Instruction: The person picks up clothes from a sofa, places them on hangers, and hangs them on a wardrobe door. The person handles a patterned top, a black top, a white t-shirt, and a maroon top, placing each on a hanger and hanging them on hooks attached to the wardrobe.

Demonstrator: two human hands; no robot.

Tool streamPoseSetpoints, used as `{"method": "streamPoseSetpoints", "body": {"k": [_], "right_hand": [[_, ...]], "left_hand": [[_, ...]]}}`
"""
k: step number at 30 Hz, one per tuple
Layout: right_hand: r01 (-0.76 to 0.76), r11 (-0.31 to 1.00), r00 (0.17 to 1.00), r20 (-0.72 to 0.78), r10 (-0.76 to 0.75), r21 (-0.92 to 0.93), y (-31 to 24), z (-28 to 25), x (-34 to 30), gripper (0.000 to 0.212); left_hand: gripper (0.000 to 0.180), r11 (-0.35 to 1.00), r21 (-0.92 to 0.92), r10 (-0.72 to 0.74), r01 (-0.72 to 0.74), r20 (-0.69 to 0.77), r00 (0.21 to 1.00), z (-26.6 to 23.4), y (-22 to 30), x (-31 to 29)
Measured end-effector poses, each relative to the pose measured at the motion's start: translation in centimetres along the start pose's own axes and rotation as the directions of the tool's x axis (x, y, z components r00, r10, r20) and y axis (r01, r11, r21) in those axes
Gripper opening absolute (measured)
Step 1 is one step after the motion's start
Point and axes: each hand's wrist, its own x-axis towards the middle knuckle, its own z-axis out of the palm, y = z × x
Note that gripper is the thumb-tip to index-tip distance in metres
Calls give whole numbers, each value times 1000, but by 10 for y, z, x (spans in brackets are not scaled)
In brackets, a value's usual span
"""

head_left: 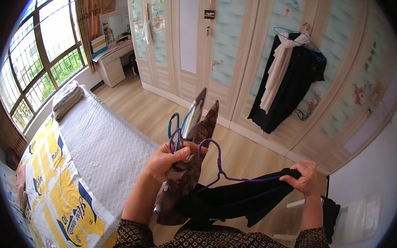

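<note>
My left hand [168, 160] is closed around a bunch of clothes hangers [176, 133] with blue and purple hooks. A dark brown patterned garment [203, 130] hangs from that bunch, above and below the hand. My right hand [302, 178] grips the far right end of a purple hanger [220, 171], together with the black garment [243, 198] draped on it. This hanger's hook curves up just right of my left fingers. Its left end is hidden behind the brown garment.
At left is a bed with a pale patterned cover [104, 129], a yellow-and-white cloth [72, 202] and folded bedding [67, 98]. Wardrobe doors [195, 57] line the far side; black clothes [290, 78] and a cream scarf [274, 73] hang there. A white desk [112, 65] stands by the window.
</note>
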Motion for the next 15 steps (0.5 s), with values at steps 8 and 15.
{"method": "streamPoseSetpoints", "body": {"k": [8,15], "right_hand": [[189,978,979,53,-194,91,108,114,149,43],[226,959,966,91,-243,171,184,189,255,44]], "left_hand": [[30,997,4,71,-71,15,997,-66,14,151],[30,994,78,72,-73,18,997,-113,56,254]]}}
